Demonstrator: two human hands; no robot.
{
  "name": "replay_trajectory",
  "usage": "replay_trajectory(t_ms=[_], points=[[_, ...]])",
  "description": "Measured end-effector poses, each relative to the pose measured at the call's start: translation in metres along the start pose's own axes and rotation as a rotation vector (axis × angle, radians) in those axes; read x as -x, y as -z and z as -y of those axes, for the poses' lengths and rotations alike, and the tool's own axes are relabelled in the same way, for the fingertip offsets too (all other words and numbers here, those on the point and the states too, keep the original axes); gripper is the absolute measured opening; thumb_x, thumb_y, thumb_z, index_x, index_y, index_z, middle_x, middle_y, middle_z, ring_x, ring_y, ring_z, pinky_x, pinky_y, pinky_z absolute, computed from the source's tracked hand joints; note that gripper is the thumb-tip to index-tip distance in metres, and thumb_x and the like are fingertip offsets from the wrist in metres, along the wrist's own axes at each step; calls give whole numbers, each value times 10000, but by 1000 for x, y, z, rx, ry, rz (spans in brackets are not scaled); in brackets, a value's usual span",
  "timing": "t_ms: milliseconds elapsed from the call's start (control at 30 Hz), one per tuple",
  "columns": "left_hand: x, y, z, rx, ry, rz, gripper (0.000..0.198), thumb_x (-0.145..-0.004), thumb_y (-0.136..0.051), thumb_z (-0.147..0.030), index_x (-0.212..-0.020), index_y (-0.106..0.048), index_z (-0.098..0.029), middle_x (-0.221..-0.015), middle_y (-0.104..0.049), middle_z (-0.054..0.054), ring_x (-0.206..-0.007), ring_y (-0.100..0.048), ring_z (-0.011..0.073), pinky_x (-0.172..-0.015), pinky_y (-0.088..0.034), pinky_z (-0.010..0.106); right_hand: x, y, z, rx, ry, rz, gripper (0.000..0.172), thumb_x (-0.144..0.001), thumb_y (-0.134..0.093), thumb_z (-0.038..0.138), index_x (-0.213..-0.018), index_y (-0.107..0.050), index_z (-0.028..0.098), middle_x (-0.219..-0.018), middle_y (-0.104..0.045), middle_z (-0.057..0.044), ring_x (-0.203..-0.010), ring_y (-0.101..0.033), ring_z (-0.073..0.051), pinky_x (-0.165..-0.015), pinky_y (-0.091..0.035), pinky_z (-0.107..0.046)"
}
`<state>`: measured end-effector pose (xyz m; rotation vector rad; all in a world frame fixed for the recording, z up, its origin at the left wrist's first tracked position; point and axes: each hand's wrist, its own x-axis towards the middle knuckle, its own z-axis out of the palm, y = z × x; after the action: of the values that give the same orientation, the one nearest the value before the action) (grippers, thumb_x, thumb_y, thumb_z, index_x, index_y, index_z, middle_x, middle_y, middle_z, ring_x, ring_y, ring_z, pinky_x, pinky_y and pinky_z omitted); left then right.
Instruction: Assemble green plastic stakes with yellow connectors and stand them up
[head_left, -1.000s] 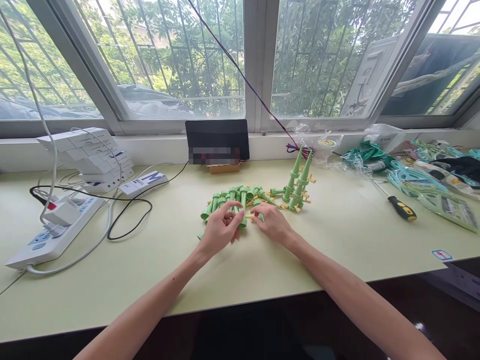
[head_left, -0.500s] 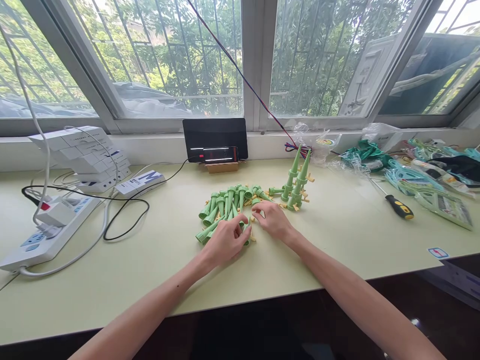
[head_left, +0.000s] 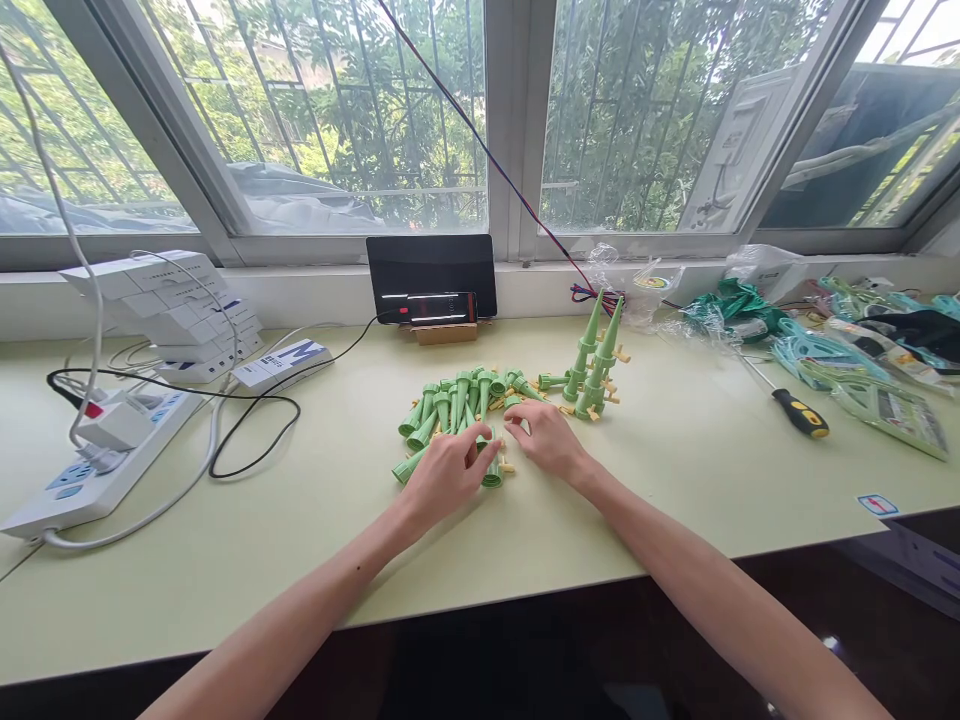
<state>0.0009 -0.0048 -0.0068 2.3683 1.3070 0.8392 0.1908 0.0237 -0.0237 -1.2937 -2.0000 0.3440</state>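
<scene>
A pile of green plant watering spikes (head_left: 442,402) with small yellow valves lies before me on the table. My left hand (head_left: 448,472) reaches over the near side of the pile, with thumb and index finger closed around a green watering spike (head_left: 492,477). The open base of that spike faces me, and a yellow valve sticks out on its right. Just right of it, my right hand (head_left: 546,438) is curled in a pinch; whatever is between the fingertips is too small to make out. Stacked watering spikes (head_left: 598,375) stand upright in two columns beyond my right hand.
A tablet (head_left: 431,265) and phone (head_left: 442,308) lean at the back. To the left are white boxes (head_left: 176,310), a power strip (head_left: 112,470) and loose cables. A screwdriver (head_left: 801,414) and plastic-bagged items (head_left: 817,350) lie at the right.
My left hand has shifted slightly left and its thumb has moved, so more of the watering spike under it shows. My right hand has barely moved.
</scene>
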Motion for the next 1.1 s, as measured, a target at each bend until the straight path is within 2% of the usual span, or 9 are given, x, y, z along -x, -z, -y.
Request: replay_trajectory(t_ms=[133,233,467,700,1100], points=[[-4,6,1,51,13,-136,206,-932,-500,-367,-833,-587,-208,-531,-447,-69,-447,-338,86,-517,-320,220,-1,1,1,-7,13,-9,122,-893,-574,155,-870,-693,163,-807,-639,-38,-654,-523,-136,-683,-413,-270],[-6,9,3,60,49,-183,188,-911,-525,-344,-804,-593,-206,-542,-457,-65,-453,-340,86,-512,-325,221,-1,2,2,-23,27,-4,123,-895,-582,163,-859,-700,161,-780,-636,-32,-636,-506,-131,-672,-406,-269],[-8,7,6,16,76,-142,230,-897,-526,-336,-730,-606,-199,-505,-467,-58,-452,-340,97,-512,-329,237,1,2,4,-73,90,64,64,-849,-666,167,-852,-729,177,-749,-616,-15,-640,-496,-121,-651,-386,-253],[-8,8,5,1,56,-139,245,-900,-511,-348,-742,-623,-198,-516,-506,-45,-457,-363,101,-531,-346,240,2,6,7,-21,68,188,57,-853,-673,180,-838,-727,183,-789,-611,-13,-691,-508,-120,-639,-350,-240],[-7,7,6,6,45,-117,229,-901,-513,-326,-749,-622,-195,-530,-505,-42,-466,-378,95,-541,-356,234,3,4,7,23,29,165,78,-893,-623,183,-888,-700,190,-808,-571,-22,-740,-535,-142,-680,-388,-250]])
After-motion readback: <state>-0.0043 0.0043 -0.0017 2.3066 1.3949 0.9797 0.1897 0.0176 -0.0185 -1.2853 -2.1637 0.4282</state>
